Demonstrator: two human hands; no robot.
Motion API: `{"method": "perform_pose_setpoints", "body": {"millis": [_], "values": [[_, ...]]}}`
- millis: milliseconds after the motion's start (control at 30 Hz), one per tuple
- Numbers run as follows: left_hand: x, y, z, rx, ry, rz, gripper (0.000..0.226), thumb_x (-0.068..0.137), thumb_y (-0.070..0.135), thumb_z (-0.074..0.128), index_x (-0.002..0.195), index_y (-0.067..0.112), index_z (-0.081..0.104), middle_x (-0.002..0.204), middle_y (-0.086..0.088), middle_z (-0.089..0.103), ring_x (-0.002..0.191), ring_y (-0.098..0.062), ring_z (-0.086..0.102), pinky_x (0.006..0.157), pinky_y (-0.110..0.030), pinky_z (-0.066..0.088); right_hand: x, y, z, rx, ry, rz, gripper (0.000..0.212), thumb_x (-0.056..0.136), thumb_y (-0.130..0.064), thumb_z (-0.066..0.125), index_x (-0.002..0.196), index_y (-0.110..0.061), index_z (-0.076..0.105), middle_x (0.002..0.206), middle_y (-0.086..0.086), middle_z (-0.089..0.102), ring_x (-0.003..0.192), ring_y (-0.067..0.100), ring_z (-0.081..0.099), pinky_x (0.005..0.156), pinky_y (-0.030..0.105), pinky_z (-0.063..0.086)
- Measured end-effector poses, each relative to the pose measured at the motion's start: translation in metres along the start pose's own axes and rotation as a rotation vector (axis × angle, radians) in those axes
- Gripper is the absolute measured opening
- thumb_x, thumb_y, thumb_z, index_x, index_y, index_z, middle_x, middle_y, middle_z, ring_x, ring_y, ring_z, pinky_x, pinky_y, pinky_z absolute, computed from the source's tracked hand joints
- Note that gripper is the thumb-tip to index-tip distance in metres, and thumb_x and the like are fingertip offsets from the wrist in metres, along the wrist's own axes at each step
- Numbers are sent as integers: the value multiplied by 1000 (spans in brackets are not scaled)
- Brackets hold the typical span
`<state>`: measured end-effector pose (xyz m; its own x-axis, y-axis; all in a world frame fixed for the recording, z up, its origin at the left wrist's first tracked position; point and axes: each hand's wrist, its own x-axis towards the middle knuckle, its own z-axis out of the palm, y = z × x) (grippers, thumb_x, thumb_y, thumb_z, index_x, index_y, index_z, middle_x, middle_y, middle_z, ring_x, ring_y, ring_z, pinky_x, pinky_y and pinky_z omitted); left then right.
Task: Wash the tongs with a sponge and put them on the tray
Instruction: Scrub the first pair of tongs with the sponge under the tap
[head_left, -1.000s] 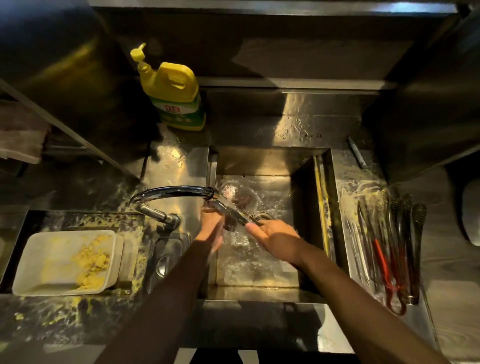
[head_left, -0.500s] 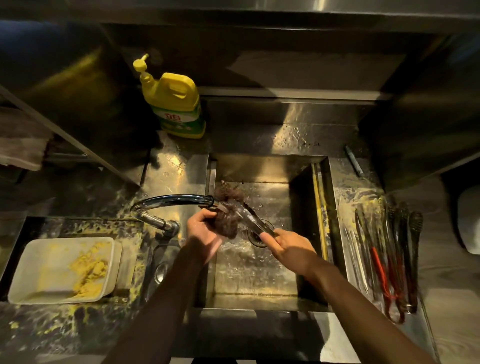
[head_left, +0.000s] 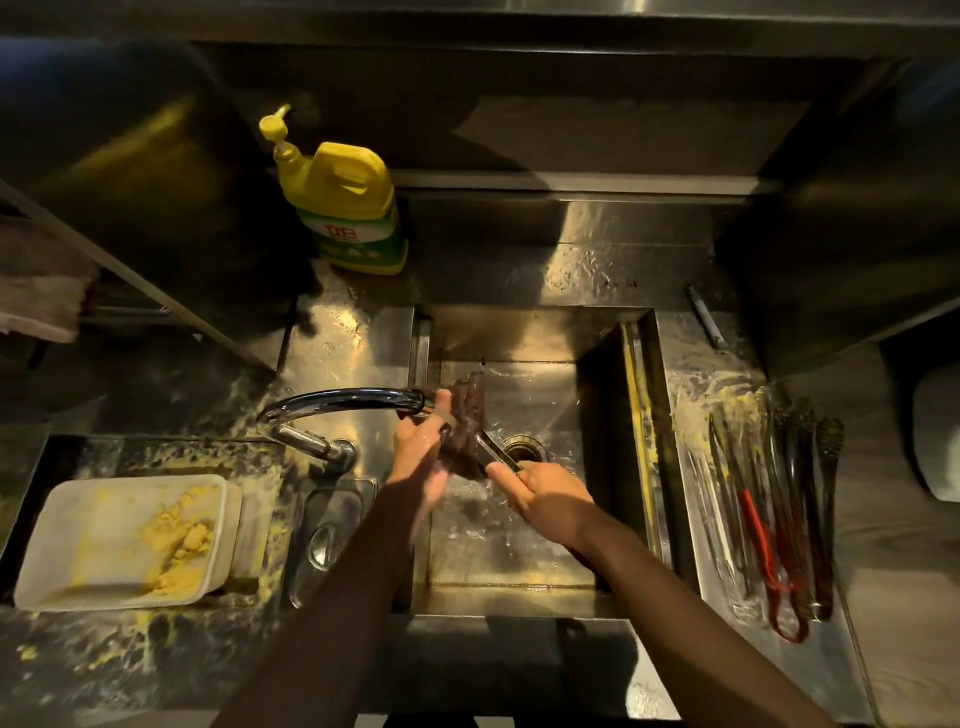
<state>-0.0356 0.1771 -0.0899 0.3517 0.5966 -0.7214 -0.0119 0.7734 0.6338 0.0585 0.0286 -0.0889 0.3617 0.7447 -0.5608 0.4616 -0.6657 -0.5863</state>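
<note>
Over the sink (head_left: 524, 332), left hand (head_left: 420, 451) raised, grip clenched on the dark sponge (head_left: 466, 422) wrapped around the tongs (head_left: 493, 451); right hand (head_left: 546, 499) grips their handle end below.

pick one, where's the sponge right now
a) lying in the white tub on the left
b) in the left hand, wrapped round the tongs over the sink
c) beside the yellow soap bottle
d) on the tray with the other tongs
b: the left hand presses the dark sponge around the tongs, which the right hand holds above the sink.
</note>
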Motion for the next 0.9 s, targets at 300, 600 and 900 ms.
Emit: {"method": "perform_pose_setpoints", "body": {"millis": [300,600,900], "values": [[7,1,-8,243,-11,113,53,79,41,74,116,5,59,106,-11,70,96,-25,68,82,-35,57,8,6,-26,-156,16,-17,73,93,-73,38,84,-5,64,79,12,66,68,24,61,62,35,43],[31,15,-40,409,-22,181,16,99,18,54,106,8,64,108,-14,69,112,-34,62,96,-44,50,-7,29,-46,-145,68,-1,58,96,-65,39,72,-18,61,84,4,55,71,15,54,66,33,41],[15,-1,-32,-110,-164,-171,26,100,7,37,88,4,59,84,-14,66,88,-24,59,89,-40,46,-2,7,-6,16,-10,-52,66,101,-59,39,84,-4,72,96,11,62,97,23,61,87,34,41]]}}
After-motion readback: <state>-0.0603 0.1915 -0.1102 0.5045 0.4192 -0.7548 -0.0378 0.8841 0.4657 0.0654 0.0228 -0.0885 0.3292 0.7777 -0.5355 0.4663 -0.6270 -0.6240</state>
